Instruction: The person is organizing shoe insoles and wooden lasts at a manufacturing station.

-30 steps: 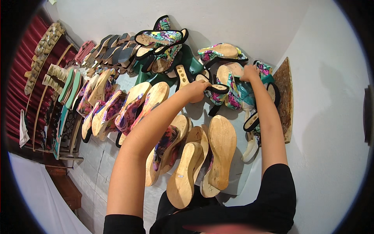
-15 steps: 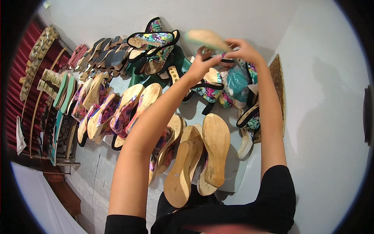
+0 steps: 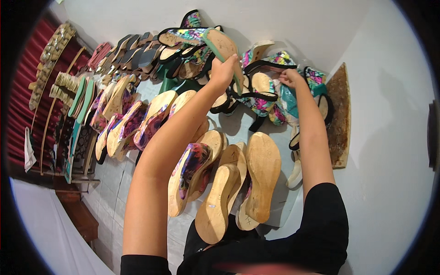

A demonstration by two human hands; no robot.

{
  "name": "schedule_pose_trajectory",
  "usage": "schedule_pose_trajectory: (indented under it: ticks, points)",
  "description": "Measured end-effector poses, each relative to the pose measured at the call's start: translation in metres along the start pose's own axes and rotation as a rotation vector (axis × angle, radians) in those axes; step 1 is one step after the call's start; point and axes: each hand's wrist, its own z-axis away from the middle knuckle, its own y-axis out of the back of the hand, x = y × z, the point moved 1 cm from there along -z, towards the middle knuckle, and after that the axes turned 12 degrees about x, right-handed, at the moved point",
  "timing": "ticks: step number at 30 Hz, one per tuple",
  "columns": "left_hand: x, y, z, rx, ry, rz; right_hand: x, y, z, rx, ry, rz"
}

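The green-edged sole (image 3: pixel 222 43) shifted leftward; a wooden base (image 3: pixel 246 223) is hand-marked.

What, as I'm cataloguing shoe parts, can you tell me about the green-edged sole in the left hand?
The sole is a thin, foot-shaped piece with a tan, darkly speckled face and a pale green edge; its exact material can't be told. The left hand grips it partway along, hiding some of it. It is held at a slant, one rounded end toward the upper left of the view, the other toward the lower right, in front of patterned, black-edged sandals.
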Motion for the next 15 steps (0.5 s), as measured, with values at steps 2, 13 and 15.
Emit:
schedule_pose_trajectory:
  ticks: [2,13,15]
  points:
    - [0.005,-0.003,0.0,-0.078,0.024,0.003,-0.002,0.003,-0.026,0.103,0.133,-0.039]
    - [-0.01,0.014,0.003,-0.089,0.067,-0.012,0.02,-0.026,0.002,0.362,0.798,1.451]
    - [-0.011,0.007,0.008,-0.146,0.063,-0.019,0.027,-0.02,-0.005,0.516,0.75,1.635]
